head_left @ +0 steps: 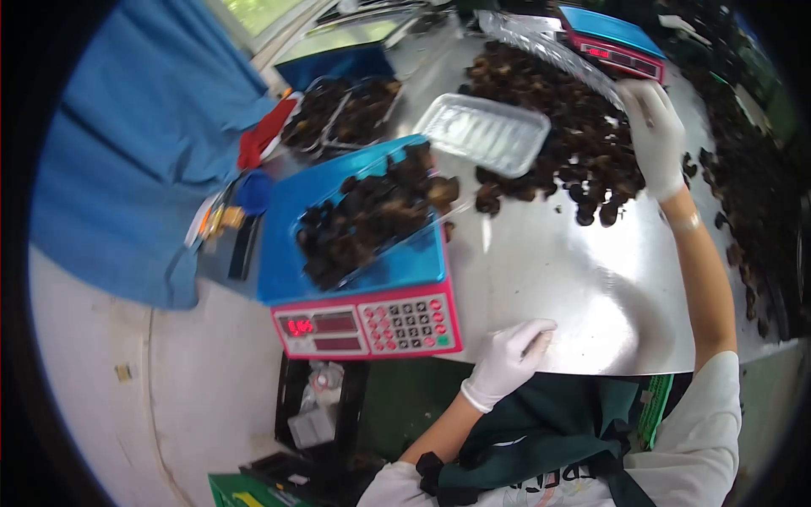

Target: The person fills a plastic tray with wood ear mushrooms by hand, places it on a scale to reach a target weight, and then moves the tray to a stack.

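Key relation: the clear plastic tray piece (553,52) lies to the far-left of the right hand (655,135), its long axis running diagonally from the far edge of the tabletop (557,296) down toward the fingers, near-right end at the fingertips. Right hand is the nearer by a lot; left hand (511,363) is well apart, at the near edge. Right fingers look clamped on that near-right end, wrist below, back of the glove up; exact pad contact is hard to make out. Left fingers are curled, nothing visible in them; can't tell if thumb and index meet. Tray piece slants over the far side of the dark pile (541,84), toward the tabletop's far-right part, with the far scale (612,42) just beyond and right of it. Empty clear tray (486,135) sits between that pile and the blue-topped scale (363,329), mouth up, apart from both hands. Blue-topped scale stands at the left end of the near edge, filled tray (372,215) on its pan, red digits lit. More filled trays (342,114) at the far-left side; another dark heap (760,194) along the right edge.
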`<move>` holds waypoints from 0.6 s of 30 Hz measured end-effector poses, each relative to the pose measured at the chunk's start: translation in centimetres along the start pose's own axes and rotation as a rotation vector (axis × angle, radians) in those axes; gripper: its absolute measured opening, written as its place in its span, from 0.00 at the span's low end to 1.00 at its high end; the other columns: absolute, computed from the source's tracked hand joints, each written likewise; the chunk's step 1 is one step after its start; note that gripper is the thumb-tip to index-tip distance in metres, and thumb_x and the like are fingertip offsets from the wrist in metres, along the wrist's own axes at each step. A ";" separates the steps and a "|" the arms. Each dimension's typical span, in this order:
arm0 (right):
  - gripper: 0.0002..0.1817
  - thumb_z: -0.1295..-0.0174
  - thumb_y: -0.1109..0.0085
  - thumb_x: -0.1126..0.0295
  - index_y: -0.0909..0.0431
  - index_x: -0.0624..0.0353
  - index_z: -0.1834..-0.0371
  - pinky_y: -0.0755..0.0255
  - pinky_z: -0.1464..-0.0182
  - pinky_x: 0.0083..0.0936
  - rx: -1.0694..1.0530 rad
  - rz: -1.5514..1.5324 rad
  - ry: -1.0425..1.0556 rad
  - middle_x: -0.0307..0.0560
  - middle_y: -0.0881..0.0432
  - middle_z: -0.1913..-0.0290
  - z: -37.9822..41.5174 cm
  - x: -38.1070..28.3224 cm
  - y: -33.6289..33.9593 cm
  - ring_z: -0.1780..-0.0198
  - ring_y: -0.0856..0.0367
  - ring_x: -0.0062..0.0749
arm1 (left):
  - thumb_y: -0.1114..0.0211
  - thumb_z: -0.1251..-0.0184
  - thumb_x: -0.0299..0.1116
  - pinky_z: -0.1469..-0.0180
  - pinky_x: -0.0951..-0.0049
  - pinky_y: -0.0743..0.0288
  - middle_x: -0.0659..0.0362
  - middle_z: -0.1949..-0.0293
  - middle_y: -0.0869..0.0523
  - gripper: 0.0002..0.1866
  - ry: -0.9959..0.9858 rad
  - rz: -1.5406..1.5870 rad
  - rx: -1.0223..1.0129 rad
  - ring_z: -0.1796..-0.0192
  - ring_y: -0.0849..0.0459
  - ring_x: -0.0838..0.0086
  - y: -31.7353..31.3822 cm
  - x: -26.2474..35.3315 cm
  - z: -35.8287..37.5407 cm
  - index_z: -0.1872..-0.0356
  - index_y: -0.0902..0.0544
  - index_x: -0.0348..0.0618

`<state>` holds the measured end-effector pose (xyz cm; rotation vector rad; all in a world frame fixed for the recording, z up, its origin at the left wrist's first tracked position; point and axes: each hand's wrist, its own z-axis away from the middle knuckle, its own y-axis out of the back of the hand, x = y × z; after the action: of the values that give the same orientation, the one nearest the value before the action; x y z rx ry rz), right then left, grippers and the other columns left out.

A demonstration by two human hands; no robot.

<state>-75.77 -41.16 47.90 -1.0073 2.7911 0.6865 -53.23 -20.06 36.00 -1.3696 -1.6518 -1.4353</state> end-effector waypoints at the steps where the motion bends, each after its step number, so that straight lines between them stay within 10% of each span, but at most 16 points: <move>1: 0.06 0.41 0.40 0.79 0.21 0.61 0.60 0.27 0.63 0.29 -0.067 0.051 0.013 0.48 0.21 0.65 1.6 -0.5 3.1 0.66 0.21 0.41 | 0.35 0.39 0.25 0.67 0.73 0.22 0.56 0.67 0.13 0.10 0.035 0.012 0.030 0.72 0.16 0.69 0.0 -0.1 -0.1 0.56 0.19 0.39; 3: 0.11 0.50 0.37 0.83 0.20 0.59 0.64 0.29 0.68 0.29 -0.172 0.275 0.363 0.49 0.21 0.66 6.3 0.3 8.7 0.69 0.23 0.42 | 0.29 0.42 0.30 0.55 0.70 0.22 0.54 0.49 0.18 0.23 0.019 0.067 0.176 0.57 0.16 0.71 -0.6 -1.1 0.3 0.46 0.23 0.40; 5: 0.07 0.50 0.33 0.70 0.19 0.51 0.67 0.32 0.73 0.26 -0.945 0.290 0.371 0.41 0.20 0.67 12.6 2.4 14.9 0.72 0.25 0.31 | 0.27 0.44 0.35 0.44 0.60 0.28 0.52 0.39 0.27 0.28 -0.265 -0.119 0.330 0.45 0.24 0.64 -0.9 -1.1 -0.8 0.42 0.24 0.42; 8: 0.14 0.49 0.31 0.57 0.21 0.49 0.64 0.32 0.71 0.26 -0.889 -0.017 0.512 0.37 0.22 0.68 17.2 -0.3 15.9 0.71 0.25 0.28 | 0.24 0.50 0.46 0.30 0.44 0.47 0.53 0.30 0.39 0.30 -0.376 -0.371 0.068 0.31 0.39 0.53 -0.5 -1.2 -1.4 0.44 0.21 0.52; 12: 0.25 0.50 0.31 0.56 0.23 0.58 0.52 0.31 0.49 0.42 -0.938 -0.133 0.044 0.48 0.21 0.53 13.5 0.9 15.0 0.53 0.23 0.47 | 0.26 0.50 0.44 0.31 0.46 0.43 0.58 0.38 0.27 0.21 -0.314 -0.492 -0.297 0.35 0.33 0.57 -1.1 -0.5 -2.6 0.53 0.16 0.57; 15: 0.41 0.53 0.32 0.56 0.35 0.57 0.34 0.46 0.30 0.46 -0.628 0.093 -0.174 0.60 0.38 0.32 10.2 5.5 9.5 0.30 0.43 0.59 | 0.28 0.48 0.39 0.33 0.50 0.38 0.62 0.45 0.21 0.15 -0.357 -0.451 -0.315 0.39 0.28 0.62 -1.4 -1.8 -2.4 0.58 0.14 0.56; 18: 0.59 0.56 0.39 0.28 0.52 0.42 0.22 0.57 0.28 0.57 -0.592 0.356 -0.760 0.69 0.55 0.25 11.4 16.6 2.3 0.26 0.56 0.71 | 0.29 0.48 0.36 0.36 0.55 0.34 0.63 0.48 0.19 0.12 -0.370 -0.456 -0.285 0.41 0.25 0.65 -1.4 -1.7 -2.2 0.60 0.13 0.55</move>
<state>-90.83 -44.20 34.61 -0.1741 2.1107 1.5953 -54.39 -22.61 34.57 -1.5516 -2.1686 -1.8111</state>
